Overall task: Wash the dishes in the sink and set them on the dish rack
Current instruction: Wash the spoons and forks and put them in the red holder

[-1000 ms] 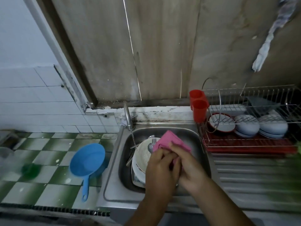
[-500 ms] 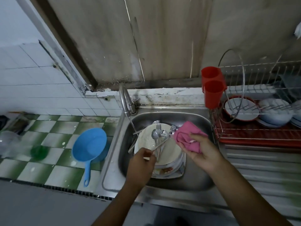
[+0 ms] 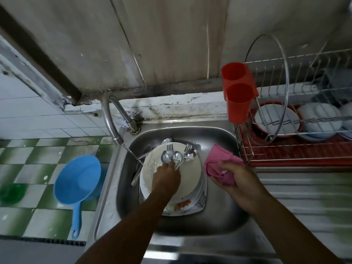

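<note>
Stained grey wall panels, scuffed and water-marked, back a stainless-steel bench whose ribbed drainboard (image 3: 304, 187) runs off to the right. Set into the bench is a rounded rectangular steel sink (image 3: 219, 216) with smooth, dull walls. A curved steel tap (image 3: 109, 121) arches over its rear left corner, and a thin stream of water (image 3: 131, 152) slants down to the left edge of the dishes.

A stack of plates fills the middle of the basin. The top one is a round cream plate (image 3: 190, 174), and food scraps show on a lower plate at the front. Some room is left between the stack and the right and front walls. On the left, loose steel cutlery (image 3: 138, 168) is wedged against the stack.

The left hand (image 3: 166, 177) reaches in over the top plate, knuckles up, fingers curled around the handles of a bundle of shiny spoons and forks (image 3: 177, 156), which fan out toward the back of the basin. The right hand (image 3: 234, 176) is apart from it, over the basin's right side near the rim, gripping a crumpled pink cloth (image 3: 219, 162).

Just beyond that rim stands a wire dish rack on a red ribbed tray (image 3: 297, 151). A red plastic twin-cup cutlery holder (image 3: 239, 92) hangs on its left end. Inside are a red-rimmed white bowl (image 3: 274, 115) and pale upturned bowls (image 3: 320, 111).

Left of the sink, a blue plastic dipper (image 3: 78, 180) with a long handle lies on green-and-white chequered tiles (image 3: 28, 216).
</note>
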`<state>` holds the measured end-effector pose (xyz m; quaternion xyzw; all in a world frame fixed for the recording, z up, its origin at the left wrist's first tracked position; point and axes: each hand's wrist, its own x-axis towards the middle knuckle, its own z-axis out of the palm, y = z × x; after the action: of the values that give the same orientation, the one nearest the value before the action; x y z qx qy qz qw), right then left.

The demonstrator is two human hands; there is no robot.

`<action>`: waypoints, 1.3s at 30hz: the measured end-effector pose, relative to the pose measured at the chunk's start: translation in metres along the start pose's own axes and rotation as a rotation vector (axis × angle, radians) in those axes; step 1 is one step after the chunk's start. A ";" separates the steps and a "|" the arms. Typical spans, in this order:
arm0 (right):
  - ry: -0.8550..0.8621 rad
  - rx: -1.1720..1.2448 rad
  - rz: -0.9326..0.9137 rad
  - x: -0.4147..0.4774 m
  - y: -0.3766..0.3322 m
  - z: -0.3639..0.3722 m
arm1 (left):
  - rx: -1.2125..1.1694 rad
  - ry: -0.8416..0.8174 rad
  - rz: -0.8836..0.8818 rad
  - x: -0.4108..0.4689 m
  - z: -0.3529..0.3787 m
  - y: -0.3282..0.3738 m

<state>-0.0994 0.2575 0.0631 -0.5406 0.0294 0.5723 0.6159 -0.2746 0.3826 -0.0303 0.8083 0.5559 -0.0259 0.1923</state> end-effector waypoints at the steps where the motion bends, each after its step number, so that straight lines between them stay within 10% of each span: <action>1: 0.007 -0.006 -0.004 0.001 0.000 0.000 | 0.030 -0.008 -0.006 0.004 0.003 -0.001; 39: -0.128 -0.437 -0.311 -0.036 -0.005 0.025 | -0.244 0.108 0.122 -0.076 -0.081 0.017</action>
<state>-0.1227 0.2520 0.1004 -0.6214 -0.2172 0.4968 0.5656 -0.3017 0.3376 0.0684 0.8114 0.5142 0.0974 0.2603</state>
